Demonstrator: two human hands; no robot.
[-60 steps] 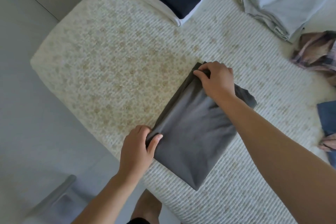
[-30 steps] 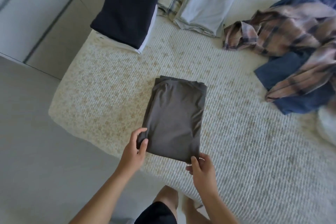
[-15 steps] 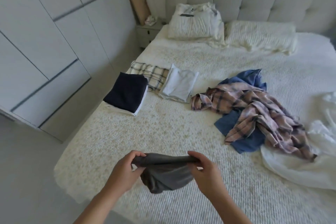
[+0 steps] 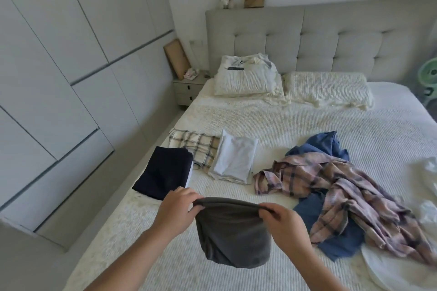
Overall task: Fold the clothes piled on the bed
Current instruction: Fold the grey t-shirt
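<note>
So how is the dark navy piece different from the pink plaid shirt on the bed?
The navy piece is folded into a neat rectangle; the pink plaid shirt lies crumpled and spread out. The navy one is a plain dark colour, the shirt checked. The navy one tops a white garment; the shirt sprawls over blue fabric. Both lie on the bed, untouched.

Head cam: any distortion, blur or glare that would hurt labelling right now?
Head view: wide-angle bowing bends the wardrobe panels and the headboard; soft, even daylight, no hard shadows; white fabric at the right edge is near blown out; both hands and the grey garment are reasonably sharp; far shelf items are small and soft.
</note>
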